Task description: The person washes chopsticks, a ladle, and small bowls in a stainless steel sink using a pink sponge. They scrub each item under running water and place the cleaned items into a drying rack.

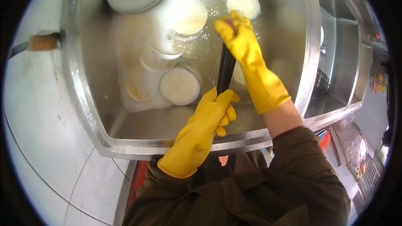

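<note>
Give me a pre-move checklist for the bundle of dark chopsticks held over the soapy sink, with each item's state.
1. Left hand gripping the lower end of the chopsticks: ok.
2. Right hand closed on their upper end: ok.
3. Both yellow gloves intact: cannot tell.
4. Chopsticks held over the sink, not over the counter: ok.
5. Bowls directly under the bundle: cannot tell; foam hides part of the basin.
6. Chopsticks rinsed free of suds: cannot tell.
</note>
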`<act>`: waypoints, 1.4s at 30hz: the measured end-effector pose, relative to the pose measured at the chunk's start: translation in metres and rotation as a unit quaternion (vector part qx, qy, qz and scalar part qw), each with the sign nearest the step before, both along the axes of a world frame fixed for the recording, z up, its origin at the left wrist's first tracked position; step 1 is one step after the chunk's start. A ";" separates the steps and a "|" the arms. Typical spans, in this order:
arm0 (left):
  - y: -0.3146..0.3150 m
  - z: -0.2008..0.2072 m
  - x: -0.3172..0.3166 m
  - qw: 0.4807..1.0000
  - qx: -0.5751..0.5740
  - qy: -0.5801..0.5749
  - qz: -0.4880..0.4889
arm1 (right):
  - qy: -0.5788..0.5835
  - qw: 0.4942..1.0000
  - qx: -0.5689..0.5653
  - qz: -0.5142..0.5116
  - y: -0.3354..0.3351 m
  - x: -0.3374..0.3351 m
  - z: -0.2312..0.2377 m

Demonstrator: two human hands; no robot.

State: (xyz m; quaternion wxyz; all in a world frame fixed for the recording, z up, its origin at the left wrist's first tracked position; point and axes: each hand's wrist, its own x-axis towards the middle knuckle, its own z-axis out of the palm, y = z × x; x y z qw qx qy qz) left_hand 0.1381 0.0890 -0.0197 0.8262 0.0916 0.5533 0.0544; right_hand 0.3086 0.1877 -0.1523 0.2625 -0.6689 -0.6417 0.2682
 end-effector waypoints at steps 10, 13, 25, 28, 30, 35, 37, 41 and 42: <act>0.002 0.013 0.006 0.995 0.085 -0.052 0.015 | 0.544 0.779 -0.199 -0.243 -0.035 0.021 0.087; -0.001 0.010 0.008 0.996 0.083 -0.035 -0.014 | 0.820 0.503 -0.169 -0.214 -0.066 -0.015 0.113; -0.024 -0.014 0.018 0.953 0.241 -0.153 0.099 | 0.609 0.751 0.060 -0.248 -0.081 0.181 0.197; -0.023 -0.014 0.016 0.952 0.253 -0.143 0.093 | 0.609 0.629 0.118 -0.468 -0.102 0.291 0.168; -0.024 -0.015 0.016 0.950 0.264 -0.136 0.093 | 0.567 0.623 0.124 -0.524 -0.123 0.336 0.125; -0.028 -0.023 0.020 0.952 0.258 -0.114 0.123 | 0.457 0.667 -0.078 -0.584 -0.150 0.345 0.081; -0.028 -0.022 0.024 0.942 0.329 -0.035 0.057 | 0.223 0.762 -0.144 -0.591 -0.138 0.317 0.098; -0.016 -0.020 0.026 0.703 0.584 0.176 -0.365 | 0.029 0.886 0.149 -0.437 -0.076 0.225 0.131; -0.008 -0.026 0.031 0.664 0.628 0.144 -0.378 | 0.063 0.909 0.160 -0.380 -0.066 0.198 0.140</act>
